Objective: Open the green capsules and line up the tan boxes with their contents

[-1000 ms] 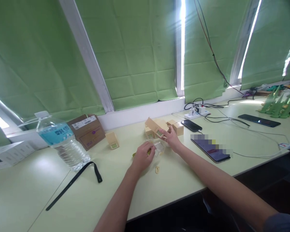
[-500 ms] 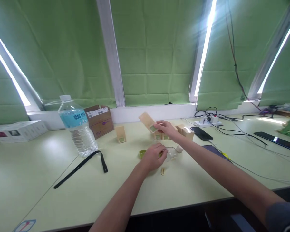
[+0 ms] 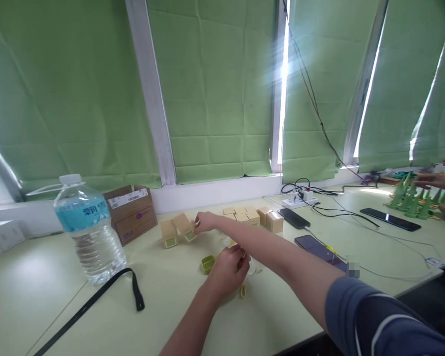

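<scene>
The small tan box (image 3: 184,226) sits tilted on the pale green table (image 3: 40,277), left of centre and toward the window wall. The right hand (image 3: 206,222) reaches across the body to it. Its fingertips are pinched on the box's right end, so the box lies just left of the fingers and in contact with them. A second tan box (image 3: 168,233) stands upright right beside it on the left; whether the two touch cannot be told.

The left hand (image 3: 228,269) rests nearer the person, under the right forearm. Its fingers are curled in together, and it is not clear whether they grip anything. A green cap (image 3: 207,263) lies just left of it, and a small yellow loop (image 3: 243,291) just in front.

A cluster of tan boxes (image 3: 244,215) stands behind the right arm. Further left are a cardboard carton (image 3: 131,212), a water bottle (image 3: 89,227) and a black strap (image 3: 96,296). To the right lie two phones (image 3: 292,218) and a power strip (image 3: 300,199). Another person's hand (image 3: 435,182) is at the far right edge.
</scene>
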`<state>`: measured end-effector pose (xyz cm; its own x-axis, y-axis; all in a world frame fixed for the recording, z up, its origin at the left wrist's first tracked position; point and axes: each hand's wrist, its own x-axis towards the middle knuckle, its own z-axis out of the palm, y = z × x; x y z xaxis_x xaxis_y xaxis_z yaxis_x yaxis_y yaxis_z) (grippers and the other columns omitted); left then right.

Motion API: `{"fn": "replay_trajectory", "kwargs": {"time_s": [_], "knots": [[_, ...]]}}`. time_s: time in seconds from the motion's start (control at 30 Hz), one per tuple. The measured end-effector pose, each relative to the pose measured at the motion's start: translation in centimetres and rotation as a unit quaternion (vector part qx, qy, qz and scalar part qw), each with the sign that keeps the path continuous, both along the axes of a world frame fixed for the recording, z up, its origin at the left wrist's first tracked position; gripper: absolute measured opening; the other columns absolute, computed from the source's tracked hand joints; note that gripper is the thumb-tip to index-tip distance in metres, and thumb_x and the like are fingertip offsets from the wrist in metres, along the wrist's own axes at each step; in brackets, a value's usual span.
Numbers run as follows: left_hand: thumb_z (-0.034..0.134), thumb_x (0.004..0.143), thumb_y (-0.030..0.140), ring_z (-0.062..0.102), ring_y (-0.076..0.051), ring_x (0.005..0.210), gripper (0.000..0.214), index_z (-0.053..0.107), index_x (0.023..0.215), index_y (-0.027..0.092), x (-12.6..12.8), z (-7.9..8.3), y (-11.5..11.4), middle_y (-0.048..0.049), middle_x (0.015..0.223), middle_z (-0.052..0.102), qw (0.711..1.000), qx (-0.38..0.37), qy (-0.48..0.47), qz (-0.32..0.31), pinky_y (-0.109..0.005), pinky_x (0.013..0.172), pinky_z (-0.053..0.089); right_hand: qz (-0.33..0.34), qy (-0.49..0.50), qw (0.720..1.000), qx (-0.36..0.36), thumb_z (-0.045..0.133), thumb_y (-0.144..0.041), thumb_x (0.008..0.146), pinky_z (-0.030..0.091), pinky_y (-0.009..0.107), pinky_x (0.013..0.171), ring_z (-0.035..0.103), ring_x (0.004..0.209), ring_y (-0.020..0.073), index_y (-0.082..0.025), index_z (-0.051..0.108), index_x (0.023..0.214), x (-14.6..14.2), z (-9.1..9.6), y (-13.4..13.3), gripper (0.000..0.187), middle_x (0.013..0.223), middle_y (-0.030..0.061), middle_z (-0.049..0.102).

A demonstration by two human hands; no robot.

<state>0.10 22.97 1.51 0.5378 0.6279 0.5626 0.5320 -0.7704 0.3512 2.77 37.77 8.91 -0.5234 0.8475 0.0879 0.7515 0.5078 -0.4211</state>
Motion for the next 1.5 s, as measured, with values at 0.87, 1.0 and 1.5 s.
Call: {"fn": "replay_trajectory", "kwargs": {"time_s": [0.87, 1.0, 1.5], "knots": [[0.042, 0.095, 0.026, 0.05, -0.014, 0.06, 0.032, 0.051, 0.065, 0.02, -1.7, 0.4, 1.5, -0.0013, 0.066, 0.055, 0.993, 0.022, -0.045, 0.108, -0.028, 0.061, 0.036, -0.02, 0.258, 0.955, 0.148, 0.047, -0.044, 0.094, 0.044, 0.026, 0.06, 0.058, 0.067, 0.016, -0.021, 0.066, 0.076, 14.1, -0.1, -9.8, 0.035, 0.073, 0.0012, 0.067], [0.042, 0.095, 0.027, 0.05, -0.014, 0.061, 0.032, 0.05, 0.065, 0.02, -1.8, 0.4, 1.8, -0.0008, 0.066, 0.054, 0.991, 0.037, -0.05, 0.116, -0.027, 0.061, 0.036, -0.05, 0.364, 0.918, 0.148, 0.05, -0.045, 0.093, 0.049, 0.028, 0.061, 0.061, 0.072, 0.0185, -0.023, 0.07, 0.083, 16.6, -5.1, -11.3, 0.032, 0.08, 0.0033, 0.068], [0.047, 0.093, 0.027, 0.059, -0.016, 0.069, 0.027, 0.061, 0.072, 0.019, -1.7, 0.4, 1.8, -0.0027, 0.073, 0.064, 0.992, -0.01, -0.071, 0.104, -0.028, 0.066, 0.044, 0.114, 0.265, 0.95, 0.118, 0.074, -0.044, 0.079, 0.057, 0.037, 0.084, 0.066, 0.099, 0.0226, -0.029, 0.064, 0.127, 15.0, -4.5, -14.1, 0.051, 0.12, 0.0062, 0.07]]}}
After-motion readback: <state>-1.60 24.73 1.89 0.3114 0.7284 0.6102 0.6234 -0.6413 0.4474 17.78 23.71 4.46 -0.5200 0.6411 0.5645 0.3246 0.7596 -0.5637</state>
